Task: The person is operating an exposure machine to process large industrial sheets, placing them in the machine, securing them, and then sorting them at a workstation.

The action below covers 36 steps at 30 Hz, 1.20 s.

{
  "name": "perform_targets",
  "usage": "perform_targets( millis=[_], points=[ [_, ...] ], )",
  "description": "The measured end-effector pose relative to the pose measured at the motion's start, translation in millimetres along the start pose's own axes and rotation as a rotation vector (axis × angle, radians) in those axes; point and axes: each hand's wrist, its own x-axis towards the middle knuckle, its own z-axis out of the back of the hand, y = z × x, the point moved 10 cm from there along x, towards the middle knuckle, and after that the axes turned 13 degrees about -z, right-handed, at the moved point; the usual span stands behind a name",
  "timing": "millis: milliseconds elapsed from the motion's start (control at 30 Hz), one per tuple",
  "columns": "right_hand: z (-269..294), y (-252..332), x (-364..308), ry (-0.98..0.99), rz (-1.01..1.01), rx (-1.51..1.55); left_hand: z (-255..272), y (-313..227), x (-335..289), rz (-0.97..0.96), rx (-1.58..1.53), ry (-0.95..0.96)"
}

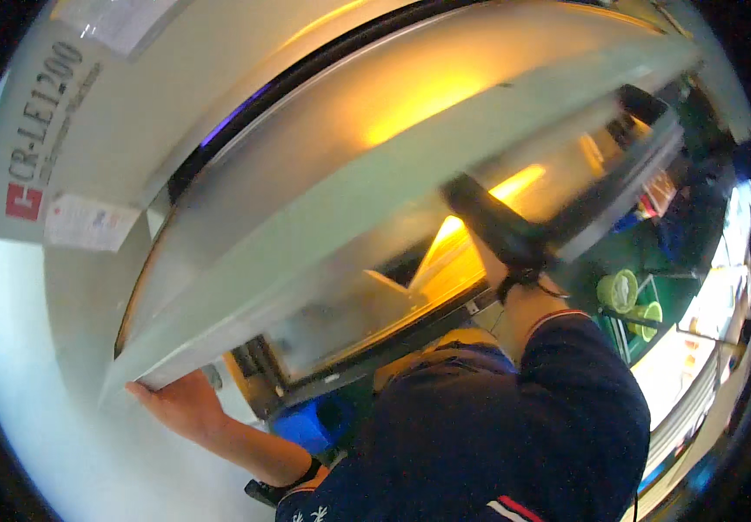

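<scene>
A long, pale grey-green machine lid [323, 222] stretches across the view, tilted from the lower left up to the upper right. At its lower left corner is my left hand [186, 407], thumb against the edge and the other fingers hidden beneath. My right forearm reaches up under the lid's middle. Only part of my right hand [486, 254] shows beside a dark, blurred bracket-like piece [507, 228], and its fingers are hidden. Amber light glows in the machine's opening [453, 283], which has a dark frame below the lid.
A large pale machine housing [88, 148] with paper labels stands at the left. A blue bin [304, 428] sits below the frame. Two light-green baskets [619, 291] stand on the right, by a bright worktop [680, 365].
</scene>
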Motion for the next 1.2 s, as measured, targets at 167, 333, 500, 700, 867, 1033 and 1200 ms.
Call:
perform_targets(
  millis=[167, 333, 500, 700, 867, 1033, 1200],
  points=[
    [-2.4, 4.5, -82.4, -0.113, -0.089, 0.043, -31.5, -10.8, -8.0, 0.003, -0.180, 0.179],
    [-40.8, -71.2, -170.9, 0.219, -0.247, 0.531, -29.2, 9.7, -14.4, 0.015, -0.150, 0.433],
    [-127.7, -165.8, -292.2, 0.476, -0.402, 0.951, -43.4, 24.3, -47.3, -0.030, -0.132, 0.561],
    [-114.1, -317.7, -527.9, -0.169, -0.641, 1.555, -42.1, 144.7, -154.3, 0.223, 0.078, 1.102],
    [-196.6, -366.5, -721.3, -1.070, -0.883, 2.244, 27.1, 255.4, -265.3, 0.814, 0.260, 1.277],
    [-321.0, -402.0, -805.0, -1.525, -1.083, 2.628, 42.7, 242.3, -348.1, 0.280, 0.352, 1.914],
    [-367.5, -430.6, -915.8, -2.118, -1.181, 2.366, 53.3, 242.2, -383.6, 0.769, 0.298, 1.833]
  ],
)
